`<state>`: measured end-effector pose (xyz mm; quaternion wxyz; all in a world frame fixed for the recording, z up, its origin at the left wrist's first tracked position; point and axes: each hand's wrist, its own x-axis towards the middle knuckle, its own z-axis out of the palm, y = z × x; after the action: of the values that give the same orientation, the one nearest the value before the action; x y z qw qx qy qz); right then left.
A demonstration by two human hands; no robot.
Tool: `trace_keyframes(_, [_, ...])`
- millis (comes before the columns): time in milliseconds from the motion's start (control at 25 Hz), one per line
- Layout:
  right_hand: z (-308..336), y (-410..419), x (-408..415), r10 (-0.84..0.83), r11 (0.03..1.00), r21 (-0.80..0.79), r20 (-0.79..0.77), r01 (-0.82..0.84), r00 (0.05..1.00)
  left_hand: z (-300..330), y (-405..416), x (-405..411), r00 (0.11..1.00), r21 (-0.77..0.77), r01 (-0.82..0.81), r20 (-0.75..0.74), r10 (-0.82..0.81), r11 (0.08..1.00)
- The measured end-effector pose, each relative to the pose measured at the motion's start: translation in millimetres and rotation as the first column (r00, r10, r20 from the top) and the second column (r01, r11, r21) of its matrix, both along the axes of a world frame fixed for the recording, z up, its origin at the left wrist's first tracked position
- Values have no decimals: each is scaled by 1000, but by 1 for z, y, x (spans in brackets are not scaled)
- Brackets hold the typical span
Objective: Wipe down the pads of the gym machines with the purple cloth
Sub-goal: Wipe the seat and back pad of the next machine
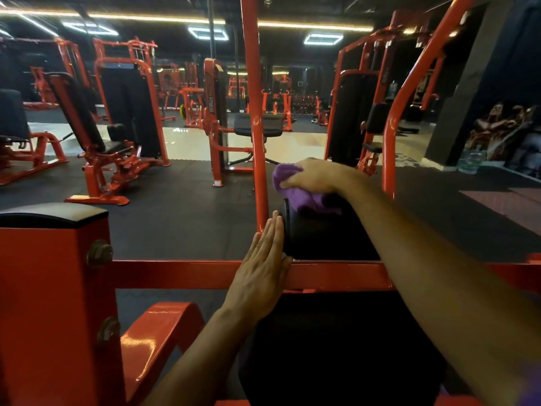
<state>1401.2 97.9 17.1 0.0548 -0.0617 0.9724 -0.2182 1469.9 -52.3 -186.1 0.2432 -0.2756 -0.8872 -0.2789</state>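
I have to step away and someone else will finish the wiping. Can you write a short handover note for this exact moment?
Right hand: grips the purple cloth and presses it on top of the black roller pad.
Left hand: open, flat fingers against the roller pad's left end, just above the red crossbar.
Done: cannot tell how much of this pad has been wiped; only the top is under the cloth.
Left: the rest of this roller pad, the black pad on the left post, the dark seat pad below, then probably the machines behind.
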Motion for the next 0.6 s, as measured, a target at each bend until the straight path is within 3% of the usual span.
trace_keyframes(80, [11, -6, -20, 15, 999, -42, 189, -7, 982, 3, -2, 3, 1000, -18, 10, 13, -10, 1000])
trace_keyframes(160, [6, -6, -28, 5, 1000, -28, 193, 1, 981, 4, -5, 6, 999, -31, 17, 36, -15, 999])
trace_keyframes(240, [-5, -1, -12, 5, 1000, 22, 9, -5, 1000, 2, -7, 9, 999, -43, 26, 39, -25, 999])
trace_keyframes(320, [-34, 7, 11, 29, 995, 99, -340, 5, 940, -2, -5, 12, 1000, -30, 17, 14, -16, 999])
trace_keyframes(440, [-101, 11, 70, 59, 993, 108, -780, 41, 623, -6, -4, 11, 1000, -54, -7, 11, 7, 999])
trace_keyframes(520, [-123, 12, 84, 65, 993, 106, -867, 55, 494, -7, -3, 14, 1000, -70, -13, -6, 12, 998])
trace_keyframes(560, [-118, 12, 79, 78, 993, 112, -853, 35, 517, -5, -3, 14, 1000, -68, -10, -1, 10, 998])
trace_keyframes(600, [-103, 11, 73, 82, 992, 121, -798, 26, 597, -2, -4, 14, 1000, -72, -7, 11, 8, 997])
